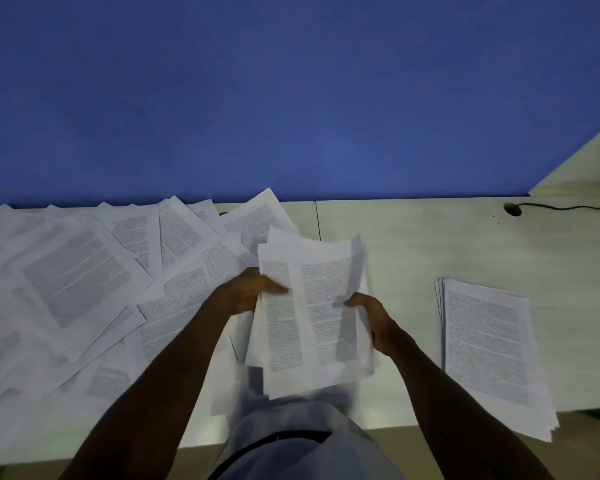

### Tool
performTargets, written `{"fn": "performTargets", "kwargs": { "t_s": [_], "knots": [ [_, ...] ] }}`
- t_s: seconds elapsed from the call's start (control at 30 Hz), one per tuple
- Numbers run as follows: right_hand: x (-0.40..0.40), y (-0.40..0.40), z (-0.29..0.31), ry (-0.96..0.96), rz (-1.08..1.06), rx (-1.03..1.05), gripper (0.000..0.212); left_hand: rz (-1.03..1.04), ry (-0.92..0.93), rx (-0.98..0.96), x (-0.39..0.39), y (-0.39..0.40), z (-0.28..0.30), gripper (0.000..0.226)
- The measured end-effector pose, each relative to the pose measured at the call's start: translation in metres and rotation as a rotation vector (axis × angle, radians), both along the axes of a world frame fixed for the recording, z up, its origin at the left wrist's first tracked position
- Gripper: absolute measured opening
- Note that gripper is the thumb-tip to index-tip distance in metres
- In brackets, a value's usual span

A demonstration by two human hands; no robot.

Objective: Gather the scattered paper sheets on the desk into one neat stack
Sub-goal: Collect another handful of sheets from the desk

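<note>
Two bare arms reach out over the pale desk (430,244). Both hands hold one bundle of sheets (314,317) up above the desk, near its front edge. That left hand (246,292) grips the bundle's left side, thumb on top and fingers curled under. On the other side, the right hand (371,320) pinches the right edge with bent fingers. Its long side runs away from the person, and the pages look a bit fanned and blurry. Off to the right, a neat stack (489,348) lies flat, its long side also pointing away, tilted slightly. To the left, scattered sheets (84,278) lie at all angles, overlapping. Every page has printed lines, too small to read. Farther back, a cable (568,206) goes into a hole by the blue wall (291,98).
</note>
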State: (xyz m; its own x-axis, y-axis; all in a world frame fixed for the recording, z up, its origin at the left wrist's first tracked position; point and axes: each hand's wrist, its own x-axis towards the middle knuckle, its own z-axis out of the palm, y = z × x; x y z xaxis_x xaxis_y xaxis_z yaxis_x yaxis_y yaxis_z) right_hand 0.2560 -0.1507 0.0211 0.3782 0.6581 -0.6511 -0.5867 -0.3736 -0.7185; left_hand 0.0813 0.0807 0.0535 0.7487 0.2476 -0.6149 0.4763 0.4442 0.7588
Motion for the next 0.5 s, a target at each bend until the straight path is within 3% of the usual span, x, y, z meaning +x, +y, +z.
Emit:
{"fn": "performTargets", "kwargs": {
  "t_s": [0.07, 0.13, 0.2, 0.27, 0.33, 0.5],
  "knots": [
    [-0.003, 0.005, -0.002, 0.064, -0.14, 0.077, 0.052, 0.042, 0.059, 0.04, -0.012, -0.003, -0.022, 0.045],
    [-0.004, 0.005, -0.01, 0.134, -0.231, 0.103, 0.051, 0.209, 0.085, -0.031, -0.022, -0.009, -0.038, 0.045],
    [-0.003, 0.004, -0.02, 0.054, -0.256, -0.011, 0.049, 0.352, 0.098, -0.046, -0.028, -0.017, -0.044, 0.044],
    [0.0, 0.002, -0.024, -0.203, -0.162, -0.202, 0.035, 0.414, 0.149, 0.032, -0.029, -0.025, -0.045, 0.045],
    [-0.002, 0.001, -0.026, -0.274, -0.044, -0.222, 0.023, 0.439, 0.218, 0.101, -0.027, -0.031, -0.044, 0.055],
    [-0.01, 0.007, -0.021, -0.239, 0.143, -0.17, 0.048, 0.336, 0.099, 0.126, -0.025, -0.04, -0.048, 0.052]
  ]
}}
